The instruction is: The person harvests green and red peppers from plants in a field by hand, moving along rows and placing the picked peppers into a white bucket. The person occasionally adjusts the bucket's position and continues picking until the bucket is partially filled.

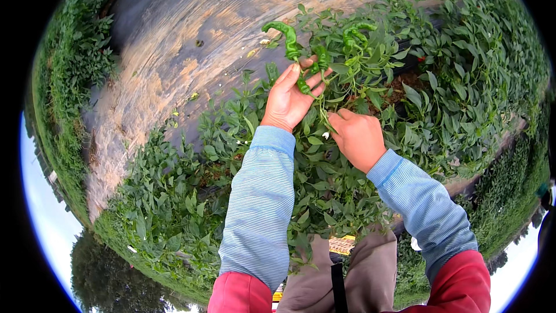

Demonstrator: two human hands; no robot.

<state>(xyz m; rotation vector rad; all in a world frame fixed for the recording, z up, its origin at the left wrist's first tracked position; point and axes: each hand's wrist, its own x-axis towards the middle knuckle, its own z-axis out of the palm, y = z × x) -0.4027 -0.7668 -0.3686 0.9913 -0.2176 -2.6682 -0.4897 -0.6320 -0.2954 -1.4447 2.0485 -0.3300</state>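
My left hand [290, 91] is palm up, cupped around several long, wrinkled green chili peppers. A curved green pepper [290, 41] rises past its thumb, and a shorter pepper [322, 57] stands up at the fingers. Another small pepper [303, 85] lies against the palm. Lower right, my right hand [358, 137] pinches a thin green plant stem [323, 111] between thumb and forefinger. A white blossom [325, 135] shows beside those fingers. Beyond both hands, more curled green peppers [356, 37] rest on top of the leaves.
Pepper plants [460, 91] crowd both sides and the space below my hands. Soil-streaked dark plastic mulch film [173, 48] covers the ground at upper left. Between my trousered legs [369, 265] a yellow crate [342, 244] is partly visible. A black strap [338, 287] hangs in front.
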